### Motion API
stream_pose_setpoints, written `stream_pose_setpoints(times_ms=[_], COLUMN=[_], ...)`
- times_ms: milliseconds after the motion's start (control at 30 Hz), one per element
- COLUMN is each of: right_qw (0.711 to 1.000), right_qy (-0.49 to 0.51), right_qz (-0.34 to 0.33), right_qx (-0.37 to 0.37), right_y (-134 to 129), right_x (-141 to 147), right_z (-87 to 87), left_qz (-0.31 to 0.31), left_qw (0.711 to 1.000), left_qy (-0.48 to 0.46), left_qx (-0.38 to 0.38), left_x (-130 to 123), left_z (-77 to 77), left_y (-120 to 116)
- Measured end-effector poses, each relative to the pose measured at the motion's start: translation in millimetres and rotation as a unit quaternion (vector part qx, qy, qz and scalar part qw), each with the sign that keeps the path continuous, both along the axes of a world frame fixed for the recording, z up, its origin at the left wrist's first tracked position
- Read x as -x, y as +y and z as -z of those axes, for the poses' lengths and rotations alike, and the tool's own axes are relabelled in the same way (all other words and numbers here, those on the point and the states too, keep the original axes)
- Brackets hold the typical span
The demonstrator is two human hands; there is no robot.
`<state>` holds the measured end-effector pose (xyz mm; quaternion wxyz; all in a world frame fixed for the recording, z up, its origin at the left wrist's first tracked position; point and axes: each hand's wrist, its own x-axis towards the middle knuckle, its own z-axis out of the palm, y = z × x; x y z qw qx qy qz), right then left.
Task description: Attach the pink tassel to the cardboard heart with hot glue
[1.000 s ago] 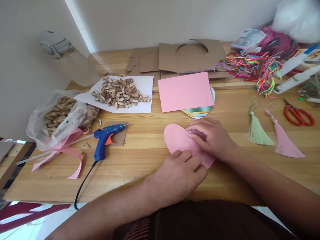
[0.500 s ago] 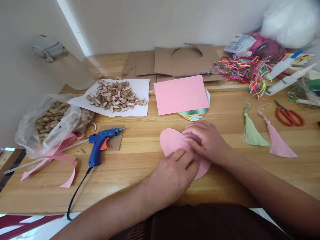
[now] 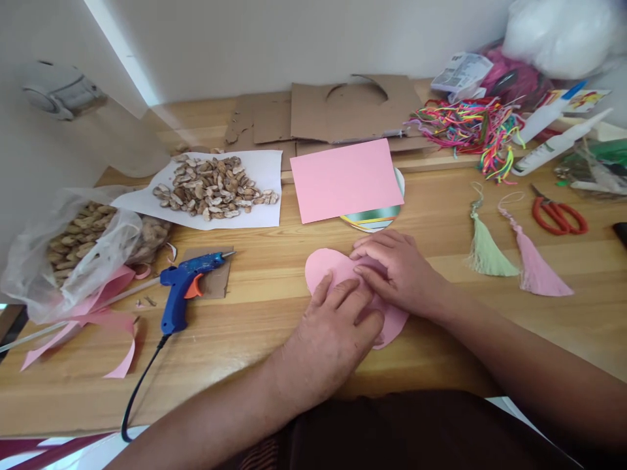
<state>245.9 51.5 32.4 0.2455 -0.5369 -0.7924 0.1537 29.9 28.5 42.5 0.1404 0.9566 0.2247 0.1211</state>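
A pink paper cut-out (image 3: 321, 261) with rounded edges lies on the table in front of me, partly covered by both hands. It looks heart-shaped, but much of its outline is hidden. My left hand (image 3: 337, 326) rests palm-down on its lower left part, fingers spread and touching the paper. On the upper right part lies my right hand (image 3: 396, 267), its fingers bent a little and its thumb apart from them, pressing on the paper. Just beyond the hands is a pink rectangular sheet (image 3: 345, 179), on top of a round, green-and-white printed piece (image 3: 375, 219).
To the left are a blue glue gun (image 3: 183, 287), pink paper strips (image 3: 117, 320), a bag of peanuts (image 3: 78, 241) and peanut shells (image 3: 210, 186) on white paper. On the right lie two tassels (image 3: 539, 261), red-handled scissors (image 3: 558, 215) and colourful cords (image 3: 470, 127). Cardboard (image 3: 343, 108) lies behind.
My left hand's fingers have spread out and flattened over the pink cut-out, where they were curled together before. My right hand stays on the paper. The view has shifted slightly.
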Motion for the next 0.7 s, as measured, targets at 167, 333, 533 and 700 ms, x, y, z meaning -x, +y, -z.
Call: stream_pose_setpoints(times_ms=[167,333,533,700], right_qw=[1.0,1.0,1.0,1.0], right_qy=[-0.012,-0.014,-0.022,-0.023], right_qz=[-0.002,-0.001,-0.002,0.002], right_qx=[0.002,-0.008,-0.011,-0.007], right_y=[-0.9,-2.3,-3.0,-2.8], right_x=[0.0,1.0,1.7,2.3], right_z=[-1.2,-3.7,-4.6,-3.3], left_qz=[0.005,0.021,0.027,0.028], left_qw=[1.0,1.0,1.0,1.0], left_qy=[-0.014,-0.001,-0.008,-0.014], left_qx=[0.01,0.015,0.008,-0.005], left_x=[0.8,1.1,0.4,-0.6], left_z=[-2.2,-2.2,-3.8,-3.7], left_y=[0.4,0.5,-2.0,-4.6])
